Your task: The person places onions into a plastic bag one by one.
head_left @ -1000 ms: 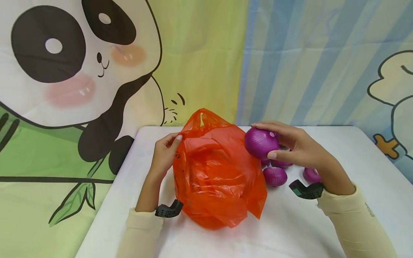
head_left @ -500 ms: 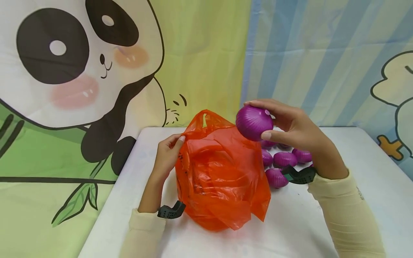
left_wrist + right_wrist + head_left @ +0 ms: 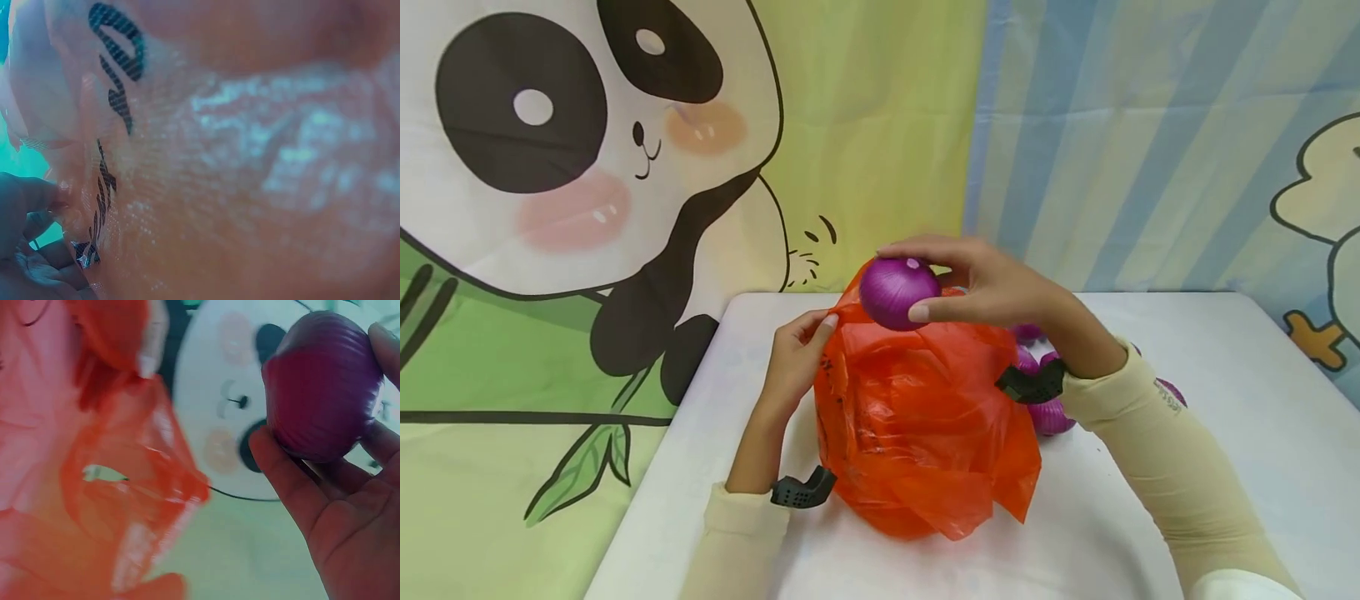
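Purple onion [image 3: 895,295], gripped by the right hand [image 3: 992,286], has shifted leftward toward the left hand [image 3: 797,357], which pinches the orange bag [image 3: 917,417] at its edge, bringing both hands near its top, onion outside.

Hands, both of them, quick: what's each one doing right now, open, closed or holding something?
Left hand: closed, pinching the edge of the orange plastic bag.
Right hand: closed, holding a purple onion.
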Motion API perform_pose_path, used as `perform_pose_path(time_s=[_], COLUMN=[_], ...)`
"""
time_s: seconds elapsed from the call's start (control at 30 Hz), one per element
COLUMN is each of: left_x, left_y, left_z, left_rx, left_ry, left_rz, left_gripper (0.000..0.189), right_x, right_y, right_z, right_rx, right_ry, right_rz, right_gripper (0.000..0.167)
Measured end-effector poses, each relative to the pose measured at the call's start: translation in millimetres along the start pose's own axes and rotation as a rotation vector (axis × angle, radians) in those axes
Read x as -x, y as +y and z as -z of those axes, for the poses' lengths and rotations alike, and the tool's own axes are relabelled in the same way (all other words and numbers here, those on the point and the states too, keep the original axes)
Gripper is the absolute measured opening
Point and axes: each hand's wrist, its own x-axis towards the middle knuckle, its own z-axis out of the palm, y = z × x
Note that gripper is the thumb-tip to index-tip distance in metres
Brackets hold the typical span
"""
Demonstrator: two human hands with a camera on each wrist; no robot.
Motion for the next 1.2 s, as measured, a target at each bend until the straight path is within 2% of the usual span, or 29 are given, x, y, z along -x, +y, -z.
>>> perform_pose_path(time_s=[0.1,0.23,0.33,0.57,0.67,0.77,0.9,1.0,1.2], left_x=[-1.5,-2.6,-2.5,-2.2,-2.4,-2.5,-1.3,-0.6,-1.5], left_y=[-0.8,0.0,3.7,10.7,7.8,4.3,2.2,1.6,1.7], left_z=[-0.9,-0.9,-0.6,-0.9,0.1,0.5,-0.1,-0.6,-0.7], left_rx=[-0.009,-0.005,0.01,0.005,0.009,0.011,0.0,-0.006,-0.008], left_ry=[-0.011,-0.012,-0.012,-0.005,0.001,0.007,0.005,0.003,0.011], left_rz=[-0.003,-0.003,0.003,0.019,0.026,0.018,0.008,0.009,0.012], left_gripper=[0.033,0.032,0.029,0.028,0.028,0.029,0.03,0.03,0.03], right_x=[-8.0,-16.7,-20.3,-23.1,-21.4,-17.7,-13.6,-12.8,-13.6], right_y=[8.6,21.4,30.6,57.8,75.1,94.5,116.7,126.9,136.1], right_z=[-8.9,-19.9,-26.2,-40.8,-49.9,-59.9,-72.7,-79.3,-84.5], right_rx=[-0.001,0.02,0.073,0.227,0.264,0.252,0.21,0.195,0.188], right_ry=[-0.077,-0.192,-0.259,-0.353,-0.357,-0.315,-0.265,-0.257,-0.262], right_rz=[-0.058,-0.095,-0.106,-0.223,-0.214,-0.194,-0.242,-0.263,-0.253], right_gripper=[0.059,0.061,0.063,0.064,0.064,0.062,0.062,0.062,0.061])
